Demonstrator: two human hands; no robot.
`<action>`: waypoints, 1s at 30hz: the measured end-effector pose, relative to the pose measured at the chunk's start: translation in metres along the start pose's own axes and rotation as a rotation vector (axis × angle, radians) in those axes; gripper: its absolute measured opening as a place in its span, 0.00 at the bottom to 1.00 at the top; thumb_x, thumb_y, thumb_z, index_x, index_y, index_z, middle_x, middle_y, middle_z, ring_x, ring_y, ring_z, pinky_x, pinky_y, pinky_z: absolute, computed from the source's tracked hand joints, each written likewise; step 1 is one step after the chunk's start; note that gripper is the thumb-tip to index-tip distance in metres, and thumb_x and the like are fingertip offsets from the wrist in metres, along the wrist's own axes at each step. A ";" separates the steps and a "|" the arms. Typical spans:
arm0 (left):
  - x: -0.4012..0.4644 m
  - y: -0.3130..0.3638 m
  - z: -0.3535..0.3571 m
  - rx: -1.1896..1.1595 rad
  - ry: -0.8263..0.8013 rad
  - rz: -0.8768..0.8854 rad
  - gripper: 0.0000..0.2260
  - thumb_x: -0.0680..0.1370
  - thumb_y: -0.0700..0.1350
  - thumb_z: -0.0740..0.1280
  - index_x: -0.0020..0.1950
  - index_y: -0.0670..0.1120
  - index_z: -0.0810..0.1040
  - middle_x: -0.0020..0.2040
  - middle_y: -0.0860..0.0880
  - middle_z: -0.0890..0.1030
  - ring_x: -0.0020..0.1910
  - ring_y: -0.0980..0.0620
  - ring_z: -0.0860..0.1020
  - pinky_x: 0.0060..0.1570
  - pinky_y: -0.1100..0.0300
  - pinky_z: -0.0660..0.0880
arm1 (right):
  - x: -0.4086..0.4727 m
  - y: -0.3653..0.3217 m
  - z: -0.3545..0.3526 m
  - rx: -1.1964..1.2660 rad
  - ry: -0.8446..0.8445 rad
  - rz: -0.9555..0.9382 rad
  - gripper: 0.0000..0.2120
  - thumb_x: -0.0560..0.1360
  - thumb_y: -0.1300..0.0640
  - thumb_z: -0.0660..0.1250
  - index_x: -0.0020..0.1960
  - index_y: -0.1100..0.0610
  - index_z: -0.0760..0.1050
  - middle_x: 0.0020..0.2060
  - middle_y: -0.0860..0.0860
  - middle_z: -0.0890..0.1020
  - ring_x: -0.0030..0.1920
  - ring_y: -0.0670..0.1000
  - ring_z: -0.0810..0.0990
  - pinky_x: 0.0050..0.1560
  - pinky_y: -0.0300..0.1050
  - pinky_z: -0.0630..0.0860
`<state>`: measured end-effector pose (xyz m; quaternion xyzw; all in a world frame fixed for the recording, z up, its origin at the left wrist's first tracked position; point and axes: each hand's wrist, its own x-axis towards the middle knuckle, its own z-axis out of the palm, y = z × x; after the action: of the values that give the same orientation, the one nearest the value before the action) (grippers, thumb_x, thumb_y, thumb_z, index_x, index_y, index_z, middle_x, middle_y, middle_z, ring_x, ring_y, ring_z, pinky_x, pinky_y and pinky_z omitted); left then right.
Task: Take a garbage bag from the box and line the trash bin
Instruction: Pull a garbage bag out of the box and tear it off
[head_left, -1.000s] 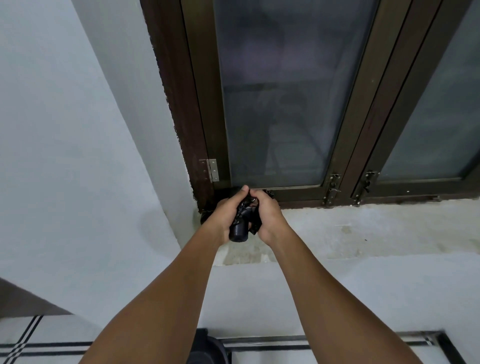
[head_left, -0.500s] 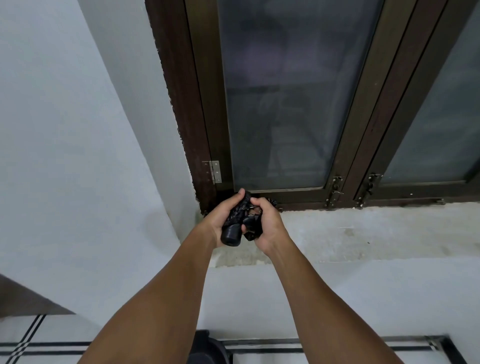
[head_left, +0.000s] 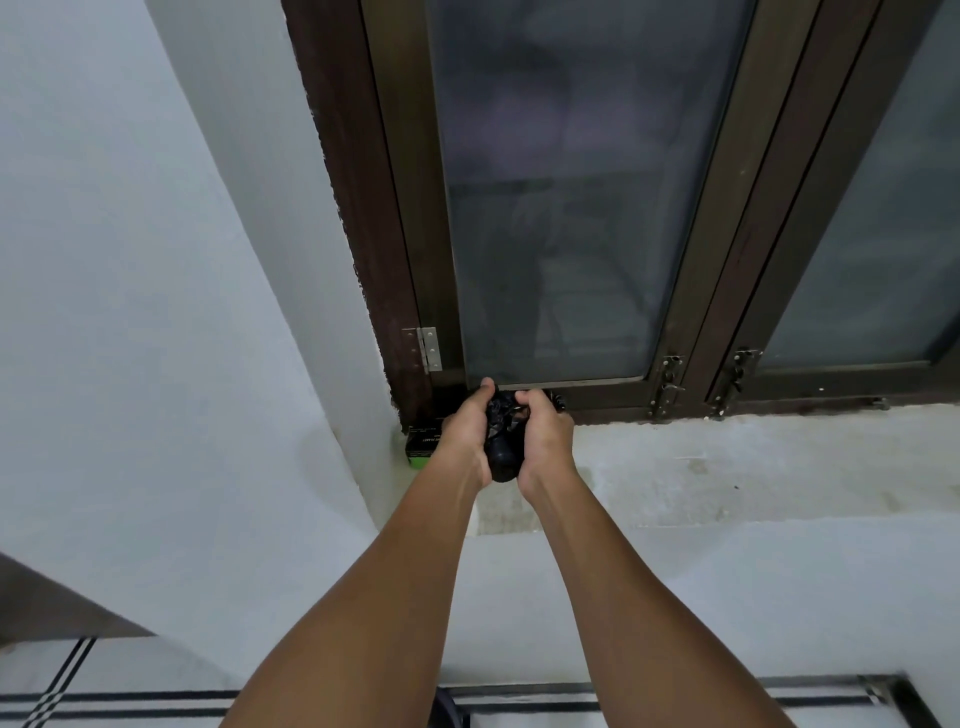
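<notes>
A: What is held in the hands?

B: A black, crinkly plastic roll of garbage bags (head_left: 503, 451) is held between both hands. The left hand (head_left: 467, 431) is closed around the roll's left side, and the right hand (head_left: 545, 436) is closed around its right side. The roll is squeezed from both sides, with its round end pointed down toward the wrists.

A: Where is the roll kept?

B: It is held just above the grey concrete window ledge (head_left: 727, 467), near the ledge's left end.

A: Is a box seen?

B: Yes. A small black and green cardboard box (head_left: 422, 447) is set in the far left corner of the ledge, just beside the left hand. Part of it is hidden by that hand. White letters are printed on it, but they cannot be read.

A: What is found behind the hands?

B: A dark brown window frame (head_left: 363, 208) with cloudy grey glass (head_left: 561, 208) is seen at the ledge's far edge. A small silver metal hinge (head_left: 428, 349) is fixed low on the frame.

A: And at the bottom?

B: A dark round shape (head_left: 449, 709) is seen between the arms. It cannot be told what it is.
</notes>
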<state>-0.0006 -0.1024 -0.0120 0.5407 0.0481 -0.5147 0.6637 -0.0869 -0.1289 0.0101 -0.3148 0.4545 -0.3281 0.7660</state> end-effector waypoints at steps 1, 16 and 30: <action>0.000 -0.001 0.000 -0.006 -0.006 -0.005 0.32 0.65 0.61 0.77 0.64 0.46 0.81 0.56 0.40 0.85 0.53 0.35 0.85 0.56 0.35 0.78 | 0.000 0.000 -0.001 0.013 0.008 0.000 0.14 0.74 0.57 0.70 0.58 0.61 0.74 0.53 0.61 0.83 0.51 0.61 0.84 0.50 0.58 0.83; -0.032 0.007 -0.007 0.416 -0.109 0.031 0.20 0.76 0.57 0.73 0.59 0.43 0.80 0.40 0.44 0.83 0.30 0.49 0.80 0.29 0.59 0.77 | 0.010 -0.008 -0.002 0.039 0.032 0.048 0.12 0.77 0.59 0.67 0.59 0.64 0.76 0.48 0.59 0.83 0.47 0.59 0.83 0.46 0.53 0.81; -0.024 0.008 -0.009 0.754 0.194 0.338 0.24 0.74 0.62 0.71 0.56 0.43 0.80 0.50 0.42 0.85 0.45 0.43 0.84 0.46 0.50 0.83 | 0.012 0.000 0.006 0.002 -0.026 0.069 0.15 0.81 0.50 0.66 0.59 0.61 0.76 0.52 0.58 0.84 0.53 0.59 0.84 0.51 0.54 0.82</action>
<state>-0.0017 -0.0814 0.0050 0.7919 -0.1708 -0.3267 0.4869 -0.0773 -0.1375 0.0064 -0.3025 0.4546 -0.2980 0.7830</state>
